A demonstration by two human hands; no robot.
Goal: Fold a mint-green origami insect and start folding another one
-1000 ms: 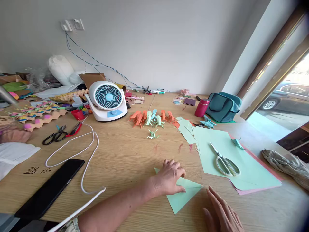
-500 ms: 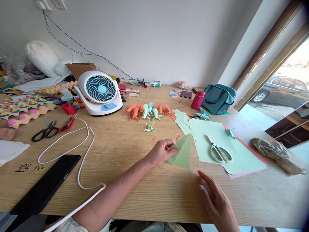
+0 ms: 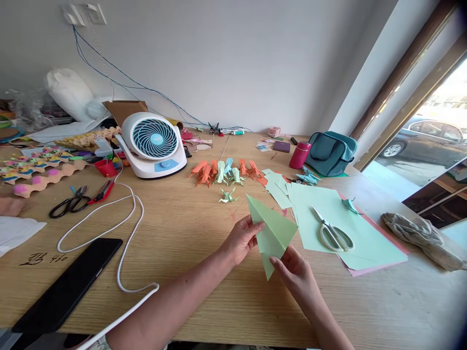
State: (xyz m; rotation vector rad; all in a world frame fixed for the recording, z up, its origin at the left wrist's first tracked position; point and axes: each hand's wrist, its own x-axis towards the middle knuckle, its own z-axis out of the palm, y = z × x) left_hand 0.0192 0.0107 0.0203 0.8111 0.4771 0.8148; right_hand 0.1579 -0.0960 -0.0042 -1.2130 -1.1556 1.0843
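Observation:
A light green sheet of folded paper (image 3: 272, 228), with creases and pointed corners, is held above the table between both hands. My left hand (image 3: 243, 239) pinches its left edge, thumb on top. At the lower right edge my right hand (image 3: 296, 270) grips it with the thumb in front and the fingers behind. Beyond the hands lies a small green folded paper figure (image 3: 228, 195). Behind it stand several orange (image 3: 203, 171), pale green and blue paper figures in a row. To the right, white-handled scissors (image 3: 332, 232) rest on large pale green sheets (image 3: 368, 255).
A white fan (image 3: 155, 143) stands at the back left. Black-handled scissors (image 3: 75, 201), a white cable (image 3: 140, 214) and a black phone (image 3: 69, 282) lie on the left. A pink bottle (image 3: 299, 155), a teal bag (image 3: 330, 151) and a grey cloth (image 3: 419, 238) are on the right. Another person's hand (image 3: 10, 206) shows at the left edge.
My right hand has come up from the table and taken hold of the green paper. The paper has turned, with its fold now facing me. My view has shifted slightly.

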